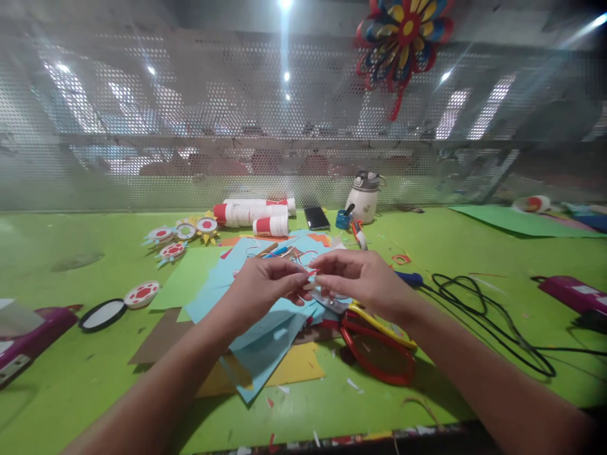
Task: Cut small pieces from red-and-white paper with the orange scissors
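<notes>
My left hand (272, 281) and my right hand (353, 275) meet above the paper pile, fingertips nearly touching. Between them is a small red strip (312, 272), pinched by the right fingers and reaching toward the left fingertips. The left fingers are closed too; what they grip is too small to make out. Beneath lie light blue paper sheets (279, 354). Scissors with red and yellow handles (377, 360) rest under and beside my right hand, their blades partly covered. Behind my hands are a blue pen (276, 251) and thin curled strips.
Stacked paper cups (253, 215), a phone (317, 218), a white bottle (363, 199) and a blue jar (343, 219) stand at the back. Round paper ornaments (171, 251) and a black ring (103, 315) lie left. A black cable (493, 335) coils right; a purple power strip (576, 294) lies beyond.
</notes>
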